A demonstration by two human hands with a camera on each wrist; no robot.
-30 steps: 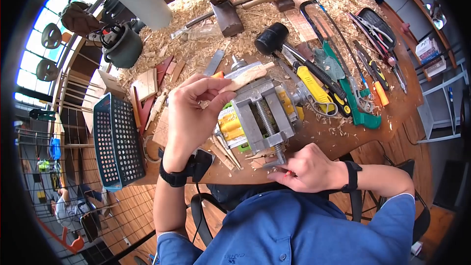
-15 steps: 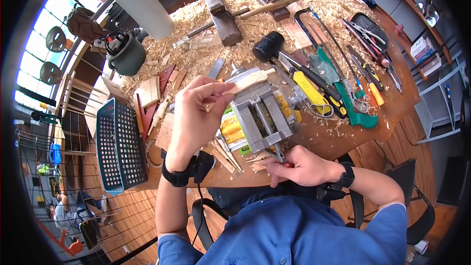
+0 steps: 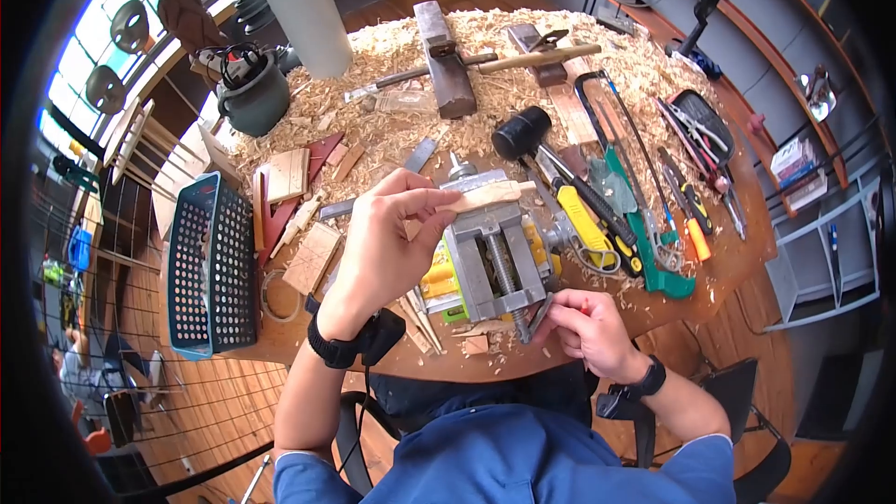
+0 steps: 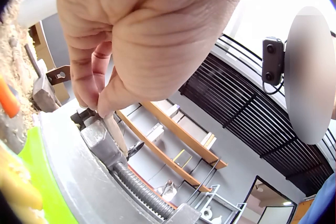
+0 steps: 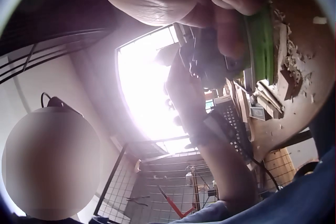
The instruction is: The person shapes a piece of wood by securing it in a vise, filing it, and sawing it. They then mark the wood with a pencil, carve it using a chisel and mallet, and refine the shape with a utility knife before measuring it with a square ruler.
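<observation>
In the head view my left hand [image 3: 378, 233] pinches the near end of a carved pale wooden piece [image 3: 493, 194] between thumb and fingers. The piece lies along the top of a grey metal bench vise [image 3: 476, 285], at its far jaw. In the left wrist view the same pinch shows, with the wooden piece [image 4: 115, 136] running down beside the vise screw [image 4: 140, 187]. At the vise's near end my right hand [image 3: 595, 334] grips the small turning handle [image 3: 539, 315] with thumb and fingers. Much of that grip is hidden in the right wrist view.
Right of the vise lie a black mallet [image 3: 523, 133], a yellow cutter [image 3: 581, 215] and a green-handled saw [image 3: 667, 280]. A perforated basket [image 3: 213, 271] stands at the left. Wood shavings [image 3: 392, 145] and two wooden planes, one the nearer plane [image 3: 446, 70], cover the back.
My right hand has shifted around the vise handle, which now stands at a different angle. My left hand keeps its pinch on the wooden piece. The head view has tilted up slightly.
</observation>
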